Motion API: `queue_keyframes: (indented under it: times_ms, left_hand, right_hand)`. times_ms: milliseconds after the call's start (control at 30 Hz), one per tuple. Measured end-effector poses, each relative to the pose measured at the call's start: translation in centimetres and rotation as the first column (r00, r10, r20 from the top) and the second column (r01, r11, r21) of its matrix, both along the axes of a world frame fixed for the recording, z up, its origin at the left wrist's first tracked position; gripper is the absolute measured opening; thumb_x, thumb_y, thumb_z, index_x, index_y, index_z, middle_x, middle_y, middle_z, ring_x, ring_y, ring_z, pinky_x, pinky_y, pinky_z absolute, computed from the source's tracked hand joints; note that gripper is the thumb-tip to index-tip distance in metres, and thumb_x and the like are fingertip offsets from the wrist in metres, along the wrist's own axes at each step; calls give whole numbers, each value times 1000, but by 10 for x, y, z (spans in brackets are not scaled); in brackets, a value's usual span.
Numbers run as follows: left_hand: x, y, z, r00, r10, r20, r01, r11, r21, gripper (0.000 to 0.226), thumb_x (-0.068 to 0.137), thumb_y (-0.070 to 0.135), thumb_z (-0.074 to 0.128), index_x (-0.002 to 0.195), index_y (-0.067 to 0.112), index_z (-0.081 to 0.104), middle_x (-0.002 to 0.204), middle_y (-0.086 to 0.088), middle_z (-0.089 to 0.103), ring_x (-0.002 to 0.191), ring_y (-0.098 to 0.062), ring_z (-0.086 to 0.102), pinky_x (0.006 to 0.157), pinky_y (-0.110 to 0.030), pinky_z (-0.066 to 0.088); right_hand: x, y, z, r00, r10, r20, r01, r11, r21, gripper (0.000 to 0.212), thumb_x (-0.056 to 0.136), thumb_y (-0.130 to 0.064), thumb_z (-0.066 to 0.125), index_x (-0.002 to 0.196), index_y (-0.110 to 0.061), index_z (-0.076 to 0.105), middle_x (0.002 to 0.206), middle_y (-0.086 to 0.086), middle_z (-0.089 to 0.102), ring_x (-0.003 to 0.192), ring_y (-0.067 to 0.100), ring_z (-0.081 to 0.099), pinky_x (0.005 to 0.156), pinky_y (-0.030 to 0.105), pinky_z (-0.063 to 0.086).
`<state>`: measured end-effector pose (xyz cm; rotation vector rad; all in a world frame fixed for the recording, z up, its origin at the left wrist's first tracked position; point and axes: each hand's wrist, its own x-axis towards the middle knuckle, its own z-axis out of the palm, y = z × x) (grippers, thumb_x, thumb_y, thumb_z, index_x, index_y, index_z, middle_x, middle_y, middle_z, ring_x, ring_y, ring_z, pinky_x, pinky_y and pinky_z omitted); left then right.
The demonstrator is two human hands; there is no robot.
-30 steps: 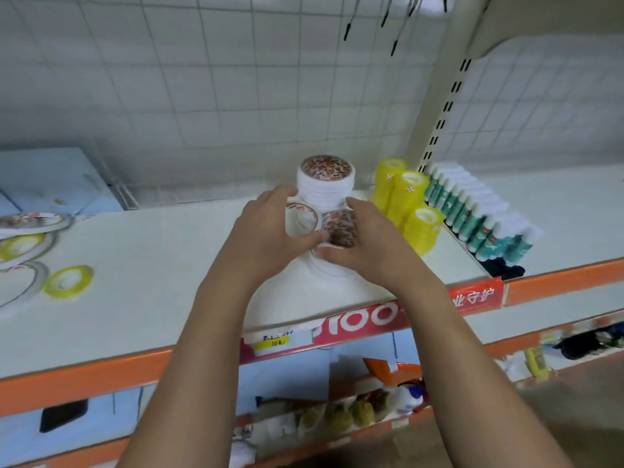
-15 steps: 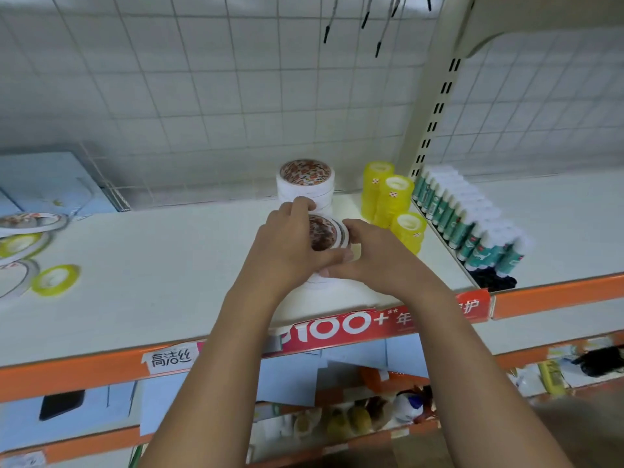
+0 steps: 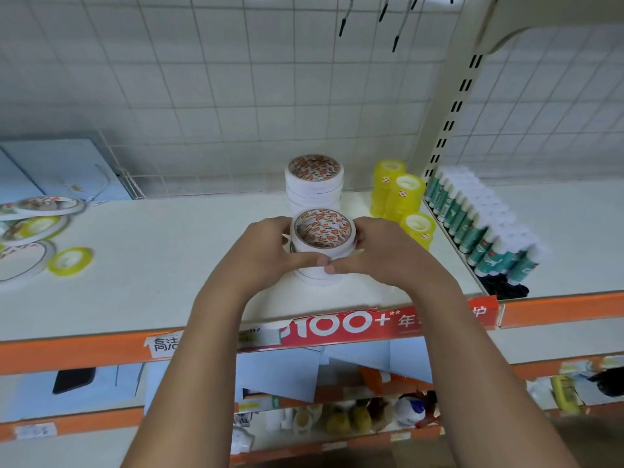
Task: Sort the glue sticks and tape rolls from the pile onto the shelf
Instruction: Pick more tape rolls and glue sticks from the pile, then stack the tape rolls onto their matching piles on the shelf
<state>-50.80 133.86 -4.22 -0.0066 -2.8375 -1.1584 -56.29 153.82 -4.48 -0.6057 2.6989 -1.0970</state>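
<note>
Your left hand (image 3: 266, 255) and right hand (image 3: 388, 255) have a closed grip on the white tape stack (image 3: 322, 231) near the shelf's (image 3: 169, 251) front edge. Another stack (image 3: 314, 184) stands behind it, and yellow rolls (image 3: 401, 194) stand to the right. Your fingers hide its lower rolls.

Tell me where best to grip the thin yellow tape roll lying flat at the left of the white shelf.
I would pinch the thin yellow tape roll across its outer rim from above: it lies flat on the white shelf, so its side wall is low. Come from its right; other loose tape rolls crowd its left.
</note>
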Motion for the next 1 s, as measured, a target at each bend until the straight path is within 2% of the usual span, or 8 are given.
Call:
queue_keyframes:
  times_ms: [100, 200, 300, 500, 600, 800, 900, 1000]
  left_hand:
    - [-3, 2, -1, 1000, 8, -2, -8, 1000, 1, 64, 62, 57, 81, 115, 23, 66, 102, 9, 69, 89, -5, 62, 74, -25, 51]
    - [-5, 2, -3, 999, 33, -38, -33, 999, -14, 63, 61, 55, 83, 112, 21, 67, 98, 8, 70, 84, -2, 62, 72, -25, 53]
    - [-6, 4, -5, 998, 45, -45, -45, 999, -11, 62, 62, 54, 82, 112, 20, 66, 97, 8, 69, 82, -1, 60, 69, -23, 51]
    - [-5, 4, -10, 1000, -15, 11, 15, 1000, 13, 70, 60, 36, 90, 122, 24, 60, 111, 8, 65, 89, -5, 60, 75, -25, 50]
    - [-5, 6, -12, 1000, 17, 7, -18, 1000, 15, 70, 58, 26, 92, 121, 21, 61, 110, 5, 66, 87, -11, 63, 80, -35, 55]
    - [-3, 3, -13, 1000, 24, 19, -25, 999, 33, 66, 60, 22, 91, 119, 21, 63, 99, 13, 66, 79, 4, 62, 64, -13, 45]
    - [-3, 4, -12, 999, 30, 25, -31, 999, 22, 67, 60, 22, 91, 120, 21, 62, 102, 11, 67, 81, 1, 62, 67, -15, 47]
    - [-3, 7, -12, 999, 28, 24, -28, 1000, 10, 69, 62, 25, 90, 123, 21, 58, 113, 5, 64, 92, -13, 62, 80, -30, 53]
  right_hand:
    - [-1, 0, 3, 1000, -4, -18, 5, 999, 45, 49, 52, -46, 90, 90, -22, 71, 81, -6, 72, 73, 8, 66, 62, 30, 53]
    - [-4, -2, 6, 998, 7, -55, -1, 994, 110, 50, 50, -48, 91, 83, -16, 71, 73, 0, 69, 66, 16, 65, 50, 31, 46]
    - [-6, -2, 8, 998, -7, -65, 15, 992, 123, 52, 47, -49, 91, 78, -14, 68, 68, -1, 66, 59, 13, 60, 44, 25, 39]
    - [4, -2, -3, 999, -38, -38, 42, 994, 105, 63, 49, -45, 92, 97, -20, 62, 87, -11, 64, 77, 7, 61, 60, 24, 49]
    - [5, -6, -6, 994, -71, -78, 79, 991, 112, 59, 46, -43, 93, 89, -19, 59, 80, -12, 58, 71, 1, 54, 52, 20, 37]
    - [5, -11, -8, 987, -110, -121, 128, 978, 162, 58, 46, -46, 93, 74, -20, 49, 71, -10, 51, 62, 2, 45, 48, 22, 25]
    - [7, -10, -10, 989, -123, -84, 132, 984, 117, 63, 46, -45, 93, 87, -17, 55, 78, -10, 57, 71, 8, 54, 51, 21, 34]
    - [10, -8, -9, 993, -117, -12, 117, 989, 92, 71, 51, -43, 93, 107, -17, 57, 99, -6, 64, 91, 14, 61, 66, 24, 47]
